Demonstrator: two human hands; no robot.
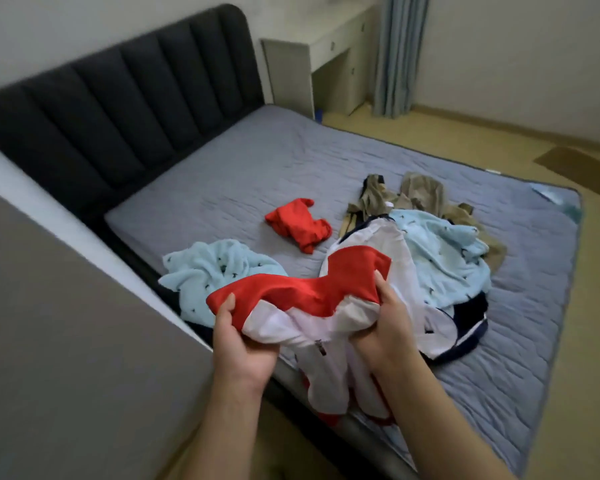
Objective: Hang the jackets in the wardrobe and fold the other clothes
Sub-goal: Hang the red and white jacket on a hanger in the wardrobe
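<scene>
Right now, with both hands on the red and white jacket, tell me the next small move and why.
Probably lift it and shake it open by the shoulders. The left hand and right hand grip the red and white jacket bunched above the bed edge, zip showing, so it likely needs straightening before it can hang.

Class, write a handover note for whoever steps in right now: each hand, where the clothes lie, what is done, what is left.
Left hand and right hand both grip the red and white jacket, bunched over the near edge of the bed.
Crumpled on the bed: red garment, light blue garment, second light blue garment, beige clothes.
Done: nothing in view is folded or hung.
Left: hang the jackets, fold the rest.
</scene>
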